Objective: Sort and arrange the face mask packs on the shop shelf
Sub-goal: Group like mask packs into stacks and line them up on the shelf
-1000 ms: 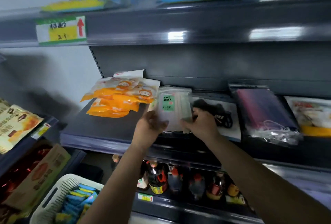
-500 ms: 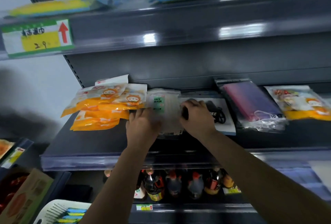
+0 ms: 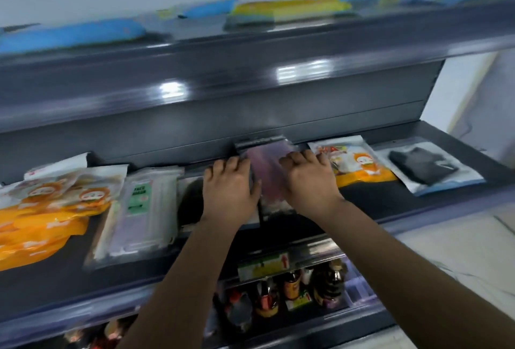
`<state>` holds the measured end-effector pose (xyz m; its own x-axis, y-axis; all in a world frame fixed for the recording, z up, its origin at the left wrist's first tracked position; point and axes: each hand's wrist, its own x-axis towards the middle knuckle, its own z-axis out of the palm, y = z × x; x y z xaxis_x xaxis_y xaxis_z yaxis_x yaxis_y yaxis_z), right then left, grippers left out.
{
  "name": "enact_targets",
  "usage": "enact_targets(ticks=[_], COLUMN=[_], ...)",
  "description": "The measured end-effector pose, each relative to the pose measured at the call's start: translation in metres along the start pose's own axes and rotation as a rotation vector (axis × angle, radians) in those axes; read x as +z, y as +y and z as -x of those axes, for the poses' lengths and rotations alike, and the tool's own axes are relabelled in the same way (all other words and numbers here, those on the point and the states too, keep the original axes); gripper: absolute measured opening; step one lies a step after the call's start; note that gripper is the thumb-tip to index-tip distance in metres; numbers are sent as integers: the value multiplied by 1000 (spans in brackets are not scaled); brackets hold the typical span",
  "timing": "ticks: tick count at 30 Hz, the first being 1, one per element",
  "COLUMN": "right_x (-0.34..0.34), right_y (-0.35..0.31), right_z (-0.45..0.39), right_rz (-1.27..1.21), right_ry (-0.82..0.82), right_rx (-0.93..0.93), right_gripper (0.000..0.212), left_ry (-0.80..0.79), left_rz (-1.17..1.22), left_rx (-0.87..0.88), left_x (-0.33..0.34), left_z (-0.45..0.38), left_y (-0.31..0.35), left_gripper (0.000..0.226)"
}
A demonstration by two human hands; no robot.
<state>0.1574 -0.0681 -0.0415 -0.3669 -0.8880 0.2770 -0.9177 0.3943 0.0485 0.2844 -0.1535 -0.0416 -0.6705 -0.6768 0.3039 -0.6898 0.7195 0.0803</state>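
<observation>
Lower shelf: bottles (image 3: 292, 287) stand under a blurred price tag (image 3: 263, 266) with a red arrow.
Left hand (image 3: 230, 192): fingers curled over the left edge of the purple mask pack (image 3: 269, 176).
Right hand (image 3: 308, 181): fingers curled over its right edge.
Purple mask pack: flat on the middle shelf (image 3: 390, 201), long axis running front to back.
Clear pack (image 3: 139, 203): label reads "FACE MASK".
Orange packs (image 3: 41, 215): far left; another orange pack (image 3: 359, 164) lies right of the hands.

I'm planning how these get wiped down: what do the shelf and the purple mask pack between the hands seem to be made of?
The dark grey shelf looks like painted metal with a semi-gloss finish: the board above reflects the lights. The purple mask pack looks like clear, glossy plastic film, its contents showing through; blur leaves this uncertain.
</observation>
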Motion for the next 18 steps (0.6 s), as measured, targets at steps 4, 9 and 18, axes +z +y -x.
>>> enact_targets(ticks=[4, 9, 18], right_x=[-1, 1, 13], right_y=[65, 143, 248], right_z=[18, 43, 76], right_rz=[35, 46, -44], right_ry=[-1, -49, -85], right_rx=[34, 82, 185], right_gripper=[50, 51, 55], left_ry=[-33, -48, -166], left_rz=[-27, -28, 5], left_rx=[45, 100, 80], left_x=[11, 30, 78], left_z=[-18, -32, -43], left_y=[65, 142, 234], left_gripper=[55, 54, 53])
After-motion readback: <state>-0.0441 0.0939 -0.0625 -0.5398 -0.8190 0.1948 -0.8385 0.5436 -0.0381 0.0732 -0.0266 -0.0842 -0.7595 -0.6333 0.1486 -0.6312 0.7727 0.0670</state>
